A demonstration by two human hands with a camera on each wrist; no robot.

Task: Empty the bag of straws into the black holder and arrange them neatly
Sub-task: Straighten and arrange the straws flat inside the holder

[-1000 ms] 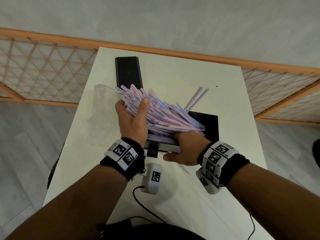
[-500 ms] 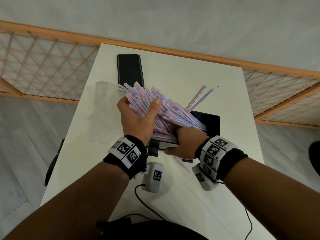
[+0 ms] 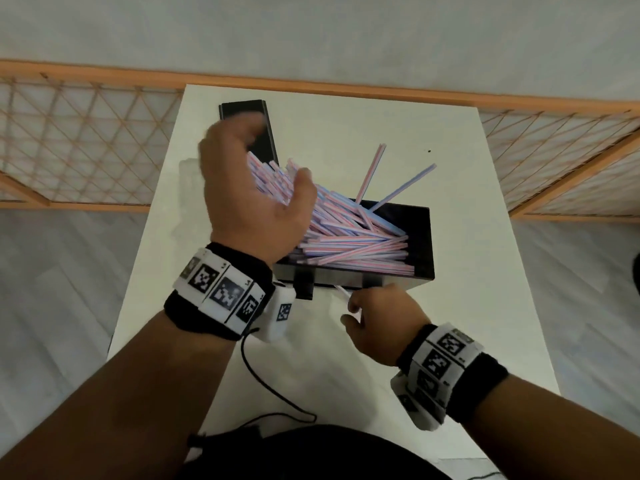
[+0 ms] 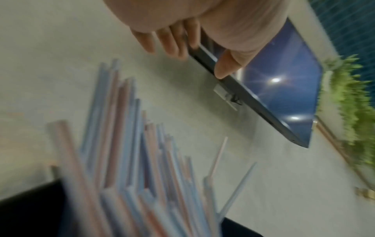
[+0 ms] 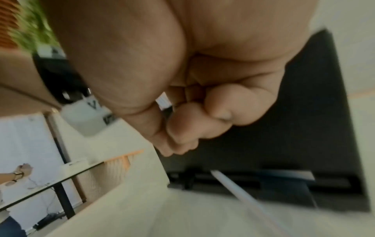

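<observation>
Pink and blue straws [image 3: 346, 233] lie piled in the black holder [image 3: 420, 244], their left ends fanning up over its left side; two lean out at the back. My left hand [image 3: 256, 161] hovers above the pile's raised ends, fingers spread and holding nothing. The left wrist view shows the same straws [image 4: 125, 160] below straight fingers [image 4: 172, 44]. My right hand [image 3: 356, 310] is down at the holder's front wall, fingers curled [image 5: 188, 128]. One stray straw [image 3: 341, 292] lies on the table under it; in the right wrist view the stray straw [image 5: 243, 194] is not in the fingers.
A flat black lid [image 3: 242, 112] lies at the back of the white table [image 3: 485, 306]. A clear plastic bag [image 3: 190, 174] lies at the left edge. A black cable [image 3: 270, 386] trails near the front. An orange lattice fence [image 3: 86, 140] runs behind.
My left hand released the bundle and rose above it. My right hand left the straws and dropped to the holder's front. The straws sank lower into the holder.
</observation>
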